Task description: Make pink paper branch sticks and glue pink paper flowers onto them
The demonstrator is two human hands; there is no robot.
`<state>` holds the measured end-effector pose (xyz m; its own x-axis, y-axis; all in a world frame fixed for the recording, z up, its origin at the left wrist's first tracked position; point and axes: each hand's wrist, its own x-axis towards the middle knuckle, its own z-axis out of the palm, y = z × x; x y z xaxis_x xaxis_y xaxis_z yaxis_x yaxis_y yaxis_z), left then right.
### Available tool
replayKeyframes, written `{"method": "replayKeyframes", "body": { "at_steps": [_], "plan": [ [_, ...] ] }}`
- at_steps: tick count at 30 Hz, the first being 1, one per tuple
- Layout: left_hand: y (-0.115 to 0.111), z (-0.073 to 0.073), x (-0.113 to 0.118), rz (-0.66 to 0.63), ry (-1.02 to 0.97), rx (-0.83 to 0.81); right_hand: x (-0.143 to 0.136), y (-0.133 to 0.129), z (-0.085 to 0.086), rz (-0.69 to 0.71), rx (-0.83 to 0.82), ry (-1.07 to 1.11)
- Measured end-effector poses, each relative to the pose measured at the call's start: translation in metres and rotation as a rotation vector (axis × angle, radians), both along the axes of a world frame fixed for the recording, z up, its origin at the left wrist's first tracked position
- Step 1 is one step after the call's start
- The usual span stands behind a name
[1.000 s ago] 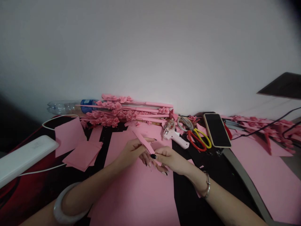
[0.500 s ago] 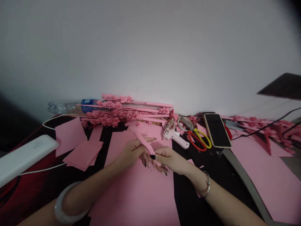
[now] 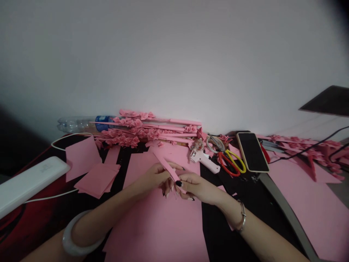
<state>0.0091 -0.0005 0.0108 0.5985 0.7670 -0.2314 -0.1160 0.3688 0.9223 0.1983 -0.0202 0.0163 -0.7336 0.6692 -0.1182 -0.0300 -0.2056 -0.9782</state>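
Note:
A narrow folded strip of pink paper (image 3: pixel 167 165) slants between my two hands above large pink sheets (image 3: pixel 163 229). My left hand (image 3: pixel 156 176) is closed around the strip's middle, its fingers partly hidden beneath the paper. At the lower end, my right hand (image 3: pixel 197 186) pinches the strip, with the black-nailed thumb pressed on top and fingers curled below. Just beyond my right hand lie a pink glue gun (image 3: pixel 204 160) and scissors with red and yellow handles (image 3: pixel 231 163).
Pink paper flowers on stems (image 3: pixel 131 131) lie along the wall beside a plastic bottle (image 3: pixel 76 124). Small pink squares (image 3: pixel 96 178) and a white bar-shaped device (image 3: pixel 32 183) with a cable are at left. A phone (image 3: pixel 252 151) and more pink sheets (image 3: pixel 308 203) lie at right.
The strip looks narrower, showing its edge more than its flat face. My left fingers have shifted slightly under it, while my right thumb stays pressed at the lower end.

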Motion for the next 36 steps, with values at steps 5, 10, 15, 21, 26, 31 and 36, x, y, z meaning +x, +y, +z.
{"method": "replayKeyframes", "body": {
  "at_steps": [5,10,15,21,26,31,36],
  "plan": [
    [0.002,0.006,-0.001,-0.084,0.037,-0.013,0.001,0.002,-0.002,0.02,0.023,-0.037],
    [0.001,0.004,0.0,-0.09,0.067,0.073,0.001,0.001,0.0,0.021,0.012,-0.062],
    [0.0,0.002,-0.001,-0.061,0.116,0.252,0.001,0.001,0.002,-0.011,0.037,-0.059],
    [0.001,-0.001,0.001,-0.025,0.107,0.199,-0.001,0.002,-0.003,-0.038,0.025,-0.029],
    [0.001,-0.002,0.003,0.001,0.052,0.044,-0.003,0.0,-0.006,-0.103,0.005,-0.036],
    [0.002,0.003,0.0,-0.138,0.095,0.148,-0.004,0.0,-0.003,-0.085,0.012,-0.095],
    [0.0,0.01,-0.002,-0.089,0.179,0.319,-0.006,0.0,-0.001,-0.085,-0.017,-0.093]
  ]
}}
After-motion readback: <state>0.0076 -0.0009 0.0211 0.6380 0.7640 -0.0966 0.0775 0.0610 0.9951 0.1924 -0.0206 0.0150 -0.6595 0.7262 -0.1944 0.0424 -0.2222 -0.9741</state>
